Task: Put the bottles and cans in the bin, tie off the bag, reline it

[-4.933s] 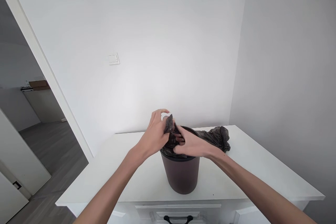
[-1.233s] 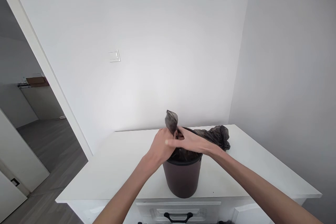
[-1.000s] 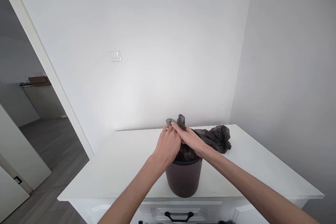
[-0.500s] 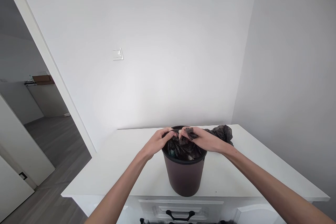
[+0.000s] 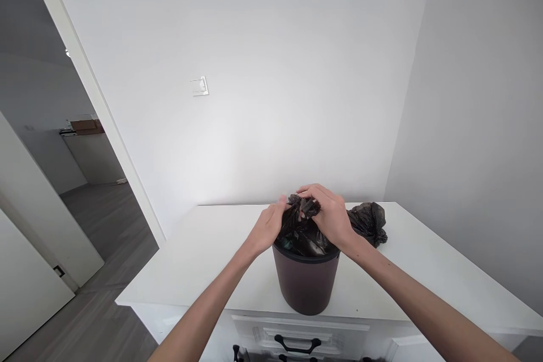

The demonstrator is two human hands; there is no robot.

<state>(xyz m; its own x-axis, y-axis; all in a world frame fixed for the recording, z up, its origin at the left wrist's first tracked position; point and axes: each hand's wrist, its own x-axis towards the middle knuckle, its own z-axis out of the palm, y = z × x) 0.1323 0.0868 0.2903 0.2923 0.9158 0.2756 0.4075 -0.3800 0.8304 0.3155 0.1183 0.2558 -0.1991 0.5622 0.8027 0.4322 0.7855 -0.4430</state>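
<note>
Black bag [image 5: 292, 223], thin crinkled plastic; right hand [image 5: 333, 215] pinches its bunched top; left hand [image 5: 266, 227], grip unclear; tapered maroon bin [image 5: 307, 285]

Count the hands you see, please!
2. The left hand is on the left of the bag in the bin; the right hand grips its bunched top.

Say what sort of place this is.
Likely a room in a home, perhaps an office: a white cabinet with a panelled drawer, a light switch on the wall, and a door frame opening onto another space.
</note>
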